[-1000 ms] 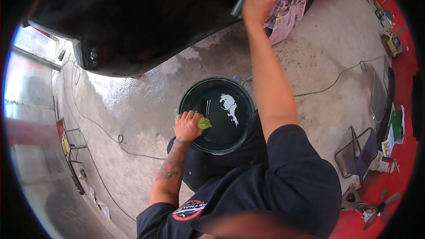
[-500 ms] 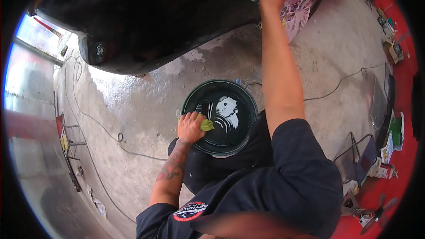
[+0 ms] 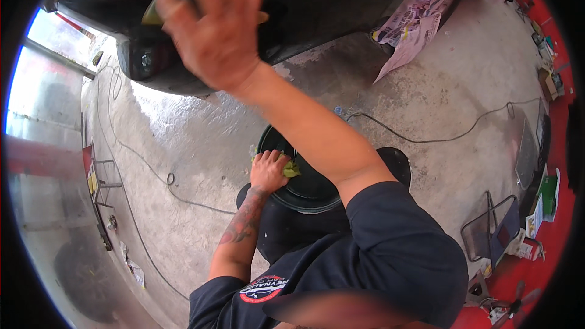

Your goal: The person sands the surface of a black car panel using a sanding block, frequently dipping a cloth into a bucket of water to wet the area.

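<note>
My left hand [image 3: 268, 172] is closed on a yellow-green cloth [image 3: 292, 169] at the left rim of a dark green bucket [image 3: 272, 138]. The bucket stands between my knees, and in the earlier frame water shows in it; my right forearm now covers much of its opening. Up at the left, my right hand [image 3: 213, 33] is blurred and bent over a flat grey-green pad [image 3: 153, 12]. Its fingers press the pad to the black body panel of a car [image 3: 317, 6]. What the pad is made of I cannot make out.
Printed paper sheets [image 3: 420, 21] hang from the car at the upper right. Thin cables [image 3: 426, 141] cross the concrete floor on both sides. A folding chair [image 3: 496, 231], a fan [image 3: 512, 307] and assorted items line the red edge at right. A metal-framed rack [image 3: 105, 183] stands left.
My right hand has swept left across the car panel with the pad, away from the hanging paper. My left hand stays on the bucket rim with the cloth.
</note>
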A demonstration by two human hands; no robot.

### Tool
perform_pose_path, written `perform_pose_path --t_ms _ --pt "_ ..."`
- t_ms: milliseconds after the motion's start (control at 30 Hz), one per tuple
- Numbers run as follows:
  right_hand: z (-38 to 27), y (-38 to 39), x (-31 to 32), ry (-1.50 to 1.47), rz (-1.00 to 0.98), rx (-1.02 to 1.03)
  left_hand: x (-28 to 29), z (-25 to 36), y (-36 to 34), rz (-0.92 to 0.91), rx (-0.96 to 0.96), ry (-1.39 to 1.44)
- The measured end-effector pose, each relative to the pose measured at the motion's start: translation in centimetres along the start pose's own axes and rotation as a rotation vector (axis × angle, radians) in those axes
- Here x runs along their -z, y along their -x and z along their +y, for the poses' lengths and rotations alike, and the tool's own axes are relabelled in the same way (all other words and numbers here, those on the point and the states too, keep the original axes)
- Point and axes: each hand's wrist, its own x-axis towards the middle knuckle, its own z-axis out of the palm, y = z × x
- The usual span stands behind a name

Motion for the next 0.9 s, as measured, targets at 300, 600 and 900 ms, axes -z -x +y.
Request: perform_pose_path --t_ms 300,600,900 --pt "16.5 -1.2 5.7 0.194 0.103 -0.2 0.1 0.0 0.1 0.028 -0.001 0.059" --pt "21.3 -1.4 5.0 0.281 0.223 -0.552 -0.1 -0.5 0.2 0.042 -0.006 0.068" --pt "1.2 1.8 1.5 0.033 0.0 -0.26 -0.5 -0.4 0.1 -0.009 -0.017 -0.021"
